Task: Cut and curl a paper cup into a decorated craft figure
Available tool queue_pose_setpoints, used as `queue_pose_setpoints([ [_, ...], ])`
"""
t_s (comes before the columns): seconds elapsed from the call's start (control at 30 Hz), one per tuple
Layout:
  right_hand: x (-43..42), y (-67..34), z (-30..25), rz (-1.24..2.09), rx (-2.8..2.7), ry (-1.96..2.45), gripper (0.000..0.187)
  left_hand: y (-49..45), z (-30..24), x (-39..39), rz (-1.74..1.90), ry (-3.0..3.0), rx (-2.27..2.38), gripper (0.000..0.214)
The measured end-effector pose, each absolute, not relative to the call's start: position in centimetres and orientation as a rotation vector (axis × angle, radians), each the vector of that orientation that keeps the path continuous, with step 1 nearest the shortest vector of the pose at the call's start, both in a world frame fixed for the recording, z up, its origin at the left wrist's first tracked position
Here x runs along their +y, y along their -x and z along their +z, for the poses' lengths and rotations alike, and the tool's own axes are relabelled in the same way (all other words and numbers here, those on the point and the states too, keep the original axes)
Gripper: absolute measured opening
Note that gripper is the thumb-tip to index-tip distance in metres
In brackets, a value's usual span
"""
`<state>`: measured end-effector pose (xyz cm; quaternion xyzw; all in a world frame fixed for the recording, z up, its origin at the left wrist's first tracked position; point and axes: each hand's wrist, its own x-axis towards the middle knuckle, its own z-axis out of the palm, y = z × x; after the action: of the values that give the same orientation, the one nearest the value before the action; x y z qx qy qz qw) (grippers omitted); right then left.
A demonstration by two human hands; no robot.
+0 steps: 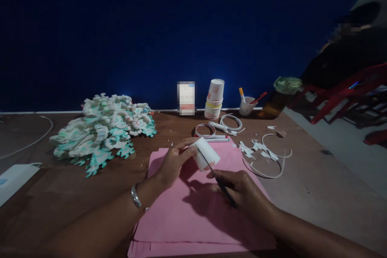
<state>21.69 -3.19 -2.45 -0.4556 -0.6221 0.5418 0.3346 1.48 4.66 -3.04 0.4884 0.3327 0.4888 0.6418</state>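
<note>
My left hand (177, 160) is closed around a white paper cup (208, 154), holding it on its side above a pink paper sheet (193, 221). My right hand (242, 188) grips dark scissors (219, 179). Their blades reach up to the cup's rim. Both hands hover over the middle of the pink sheet. A bracelet sits on my left wrist.
A pile of cut white and teal paper cup pieces (104, 129) lies at the left. A stack of paper cups (214, 100), a cup with pens (247, 105), cut rim rings (231, 123) and scraps (260, 151) lie behind. Red chairs (347, 90) stand at the right, with a person there.
</note>
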Motion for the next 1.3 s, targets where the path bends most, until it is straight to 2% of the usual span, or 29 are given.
queue_pose_setpoints([
  [0.5,-2.3,-21.8,-3.1,1.651,-1.377,1.169,0.054,-1.4,-1.8,5.1,1.167,-0.709,0.633,0.032],
  [1.3,-2.2,-21.9,-2.6,1.709,-1.344,1.094,0.053,-1.1,-2.0,5.0,1.107,-0.752,0.69,0.03],
])
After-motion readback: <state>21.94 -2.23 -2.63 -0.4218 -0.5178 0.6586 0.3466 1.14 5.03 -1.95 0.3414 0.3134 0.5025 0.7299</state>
